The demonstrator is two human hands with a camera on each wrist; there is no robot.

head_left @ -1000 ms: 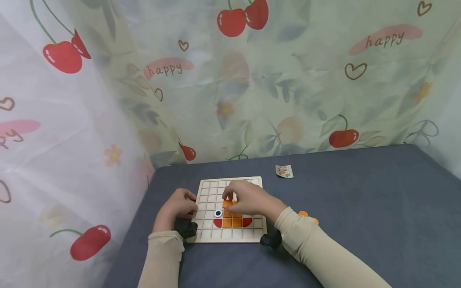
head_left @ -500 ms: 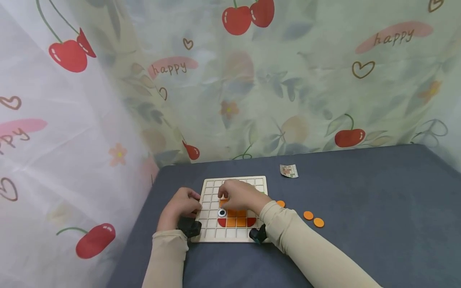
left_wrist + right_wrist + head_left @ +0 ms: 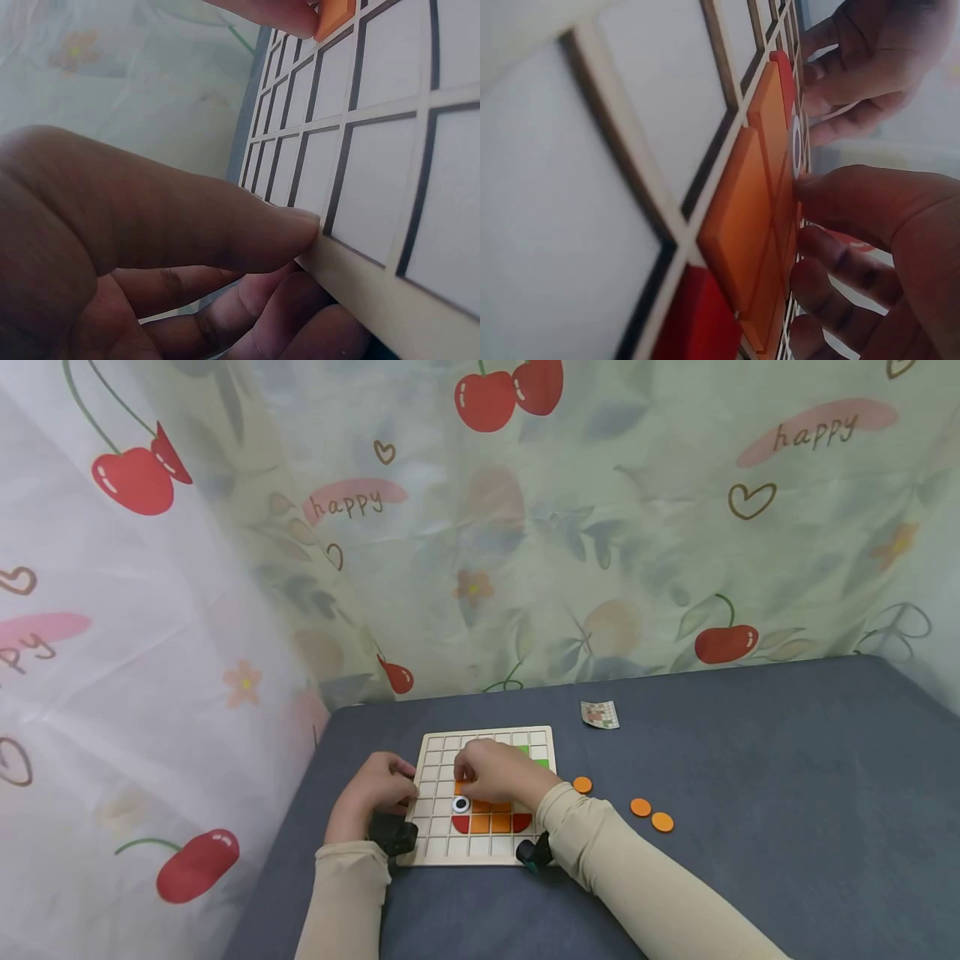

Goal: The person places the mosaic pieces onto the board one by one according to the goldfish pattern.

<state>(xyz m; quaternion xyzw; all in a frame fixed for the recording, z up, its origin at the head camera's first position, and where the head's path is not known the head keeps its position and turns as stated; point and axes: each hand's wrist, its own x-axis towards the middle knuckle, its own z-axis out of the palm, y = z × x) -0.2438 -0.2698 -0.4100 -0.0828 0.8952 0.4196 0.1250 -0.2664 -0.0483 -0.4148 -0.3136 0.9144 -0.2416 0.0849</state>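
Note:
A wooden grid board [image 3: 427,847] lies on the table, with several orange square tiles [image 3: 491,823], red rounded tiles [image 3: 522,822] and a round eye piece [image 3: 461,804] in its cells. My left hand [image 3: 381,783] grips the board's left edge; in the left wrist view the thumb [image 3: 277,232] lies on the rim and the other fingers curl below it. Over the middle of the board, my right hand [image 3: 498,770] pinches an orange square tile [image 3: 459,788] at a cell left of the other orange ones. In the left wrist view a fingertip touches this orange tile [image 3: 335,16].
Orange round pieces [image 3: 641,808] lie on the dark table [image 3: 750,760] right of the board. A small printed pattern card [image 3: 600,715] lies behind them. Green tiles [image 3: 542,763] show at the board's upper right. A patterned cloth [image 3: 562,552] hangs behind the table.
My right hand has shifted slightly left over the board with the orange tile, baring the round orange pieces beside its sleeve and the green tiles. My left hand stays at the board's edge.

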